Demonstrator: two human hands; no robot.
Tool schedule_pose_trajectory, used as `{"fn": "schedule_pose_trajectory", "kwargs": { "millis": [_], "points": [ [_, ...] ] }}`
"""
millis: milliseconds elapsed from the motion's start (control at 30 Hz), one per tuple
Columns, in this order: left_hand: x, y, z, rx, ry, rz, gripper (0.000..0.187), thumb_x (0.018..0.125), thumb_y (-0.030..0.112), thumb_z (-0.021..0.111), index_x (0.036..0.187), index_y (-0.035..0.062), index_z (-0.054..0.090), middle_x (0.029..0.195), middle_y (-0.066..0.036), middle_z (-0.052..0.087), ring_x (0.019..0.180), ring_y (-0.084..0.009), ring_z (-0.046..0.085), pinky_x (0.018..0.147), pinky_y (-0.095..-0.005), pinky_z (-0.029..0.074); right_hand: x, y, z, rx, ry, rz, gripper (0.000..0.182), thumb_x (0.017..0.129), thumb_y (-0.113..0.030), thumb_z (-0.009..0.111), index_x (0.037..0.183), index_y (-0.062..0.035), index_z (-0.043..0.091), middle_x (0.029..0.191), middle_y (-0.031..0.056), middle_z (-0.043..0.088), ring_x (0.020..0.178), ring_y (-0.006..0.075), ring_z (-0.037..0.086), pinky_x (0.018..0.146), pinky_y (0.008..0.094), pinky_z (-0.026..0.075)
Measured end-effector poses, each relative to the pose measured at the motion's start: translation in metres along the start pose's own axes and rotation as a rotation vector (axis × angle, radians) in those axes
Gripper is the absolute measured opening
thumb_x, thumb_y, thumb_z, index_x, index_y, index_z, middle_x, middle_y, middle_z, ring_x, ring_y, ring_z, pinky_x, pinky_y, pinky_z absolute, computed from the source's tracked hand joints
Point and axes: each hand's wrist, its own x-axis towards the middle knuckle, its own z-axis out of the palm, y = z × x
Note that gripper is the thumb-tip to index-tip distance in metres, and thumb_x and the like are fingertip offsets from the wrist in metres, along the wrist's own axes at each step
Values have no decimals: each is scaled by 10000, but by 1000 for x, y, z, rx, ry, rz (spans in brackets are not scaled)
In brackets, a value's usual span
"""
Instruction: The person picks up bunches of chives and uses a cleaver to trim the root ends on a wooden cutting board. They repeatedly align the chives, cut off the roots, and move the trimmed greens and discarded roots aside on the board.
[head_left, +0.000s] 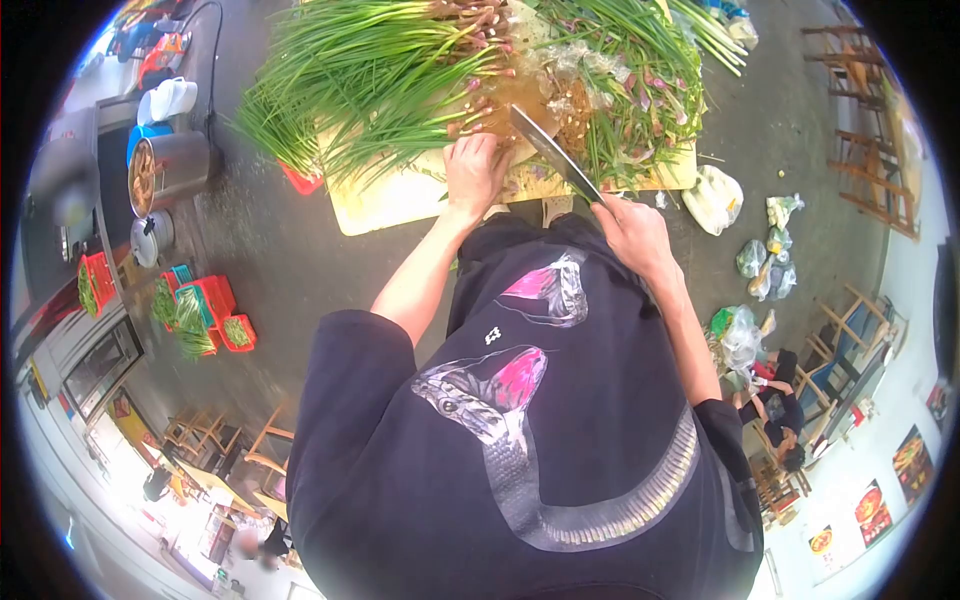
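Note:
My right hand (636, 236) is wrapped round the handle of a knife (552, 150), whose blade points up and left over the table (390, 203). My left hand (476, 172) rests at the near edge of the green onions, fingers bent and together; what they hold, if anything, is hidden. A large pile of green onions (390, 80) lies at the left with root ends toward the middle. Brown soil and root scraps (560, 105) lie beyond the blade. Loose green leaves and trimmings (650, 110) are heaped at the right.
A white bag (714, 200) stands on the floor right of the table, with smaller plastic bags (768, 262) beyond. At the left are a metal pot (180, 175) and red crates (212, 300) with greens. Wooden chairs (870, 130) and another person (785, 420) are at the right.

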Motion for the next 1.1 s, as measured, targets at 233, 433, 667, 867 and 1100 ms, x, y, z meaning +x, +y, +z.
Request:
{"fn": "schedule_pose_trajectory", "kwargs": {
  "millis": [233, 433, 667, 867, 1100],
  "points": [
    [4, -2, 11, -129, -4, -85, 168, 847, 110, 838, 957, 23, 745, 1008, -146, 750, 973, -390, 699, 877, -479, 562, 12, -6, 1, -110, -50, -69, 239, 1041, -277, 622, 1089, -68, 728, 894, 215, 754, 831, 445, 734, 739, 554, 572],
    [5, -1, 8, -144, -43, -108, 147, 864, 109, 800, 973, 23, 754, 978, -177, 742, 960, -407, 699, 859, -490, 562, 9, 0, 13, -147, -33, -108, 221, 1036, -261, 638, 1099, -68, 725, 909, 201, 762, 813, 430, 738, 714, 536, 581],
    [3, -7, 13, -176, -64, -122, 162, 878, 96, 778, 1020, 26, 745, 1000, -189, 744, 982, -410, 703, 862, -493, 562, 6, 3, 23, -185, -63, -86, 175, 1039, -234, 633, 1055, -69, 689, 876, 189, 750, 783, 427, 732, 676, 531, 576],
    [10, -1, 5, -192, -59, -128, 140, 860, 72, 780, 983, 28, 728, 980, -180, 740, 962, -413, 704, 850, -495, 559, 8, 5, 22, -188, -116, -83, 199, 1046, -223, 618, 979, -39, 656, 833, 211, 733, 772, 436, 724, 679, 544, 572],
    [8, -4, 7, -183, -69, -129, 119, 840, 63, 786, 917, 23, 704, 944, -172, 733, 935, -411, 700, 829, -489, 555, 13, 12, 21, -171, -137, -126, 232, 1045, -232, 620, 956, -21, 660, 789, 226, 721, 740, 451, 718, 663, 556, 566]
  ]
}}
